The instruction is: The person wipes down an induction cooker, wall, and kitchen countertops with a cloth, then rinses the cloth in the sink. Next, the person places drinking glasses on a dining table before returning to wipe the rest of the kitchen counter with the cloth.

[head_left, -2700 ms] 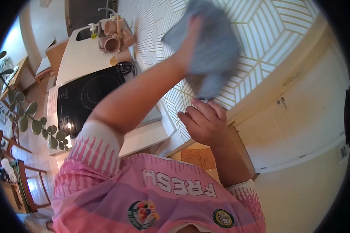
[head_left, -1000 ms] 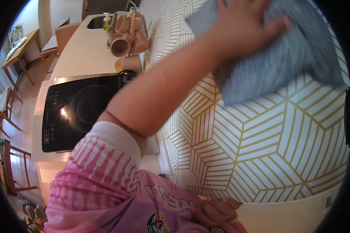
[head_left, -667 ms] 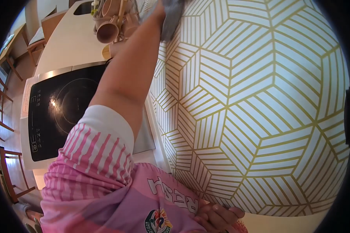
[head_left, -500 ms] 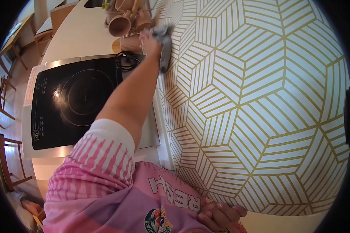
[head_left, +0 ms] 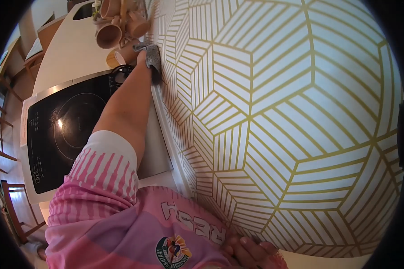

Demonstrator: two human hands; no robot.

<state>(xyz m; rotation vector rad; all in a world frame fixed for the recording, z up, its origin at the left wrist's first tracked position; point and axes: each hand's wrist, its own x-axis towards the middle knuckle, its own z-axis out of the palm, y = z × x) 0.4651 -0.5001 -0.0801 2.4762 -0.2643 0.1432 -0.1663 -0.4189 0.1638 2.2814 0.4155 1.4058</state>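
Observation:
My left arm reaches along the wall, and my left hand [head_left: 142, 57] is closed on a grey cloth [head_left: 153, 62]. The cloth lies against the patterned wall [head_left: 274, 112] just above the counter edge and hides most of the fingers. Beside that hand a pinkish-brown mug [head_left: 129, 50] lies on its side, with a round wooden piece [head_left: 113, 57] next to it. My right hand [head_left: 251, 252] is low at the right, by my shirt, its fingers curled with nothing visible in them.
A black induction cooktop [head_left: 63, 127] sits on the counter at left, with a coiled black cable [head_left: 121, 74] at its far corner. Several mugs [head_left: 108, 36] hang on a wooden stand further along. Chairs [head_left: 15, 210] stand on the floor at far left.
The view has shifted, so the counter and mugs appear further left. My left hand is still on the cloth at the wall, and its fingers are now more hidden. The right hand stays low.

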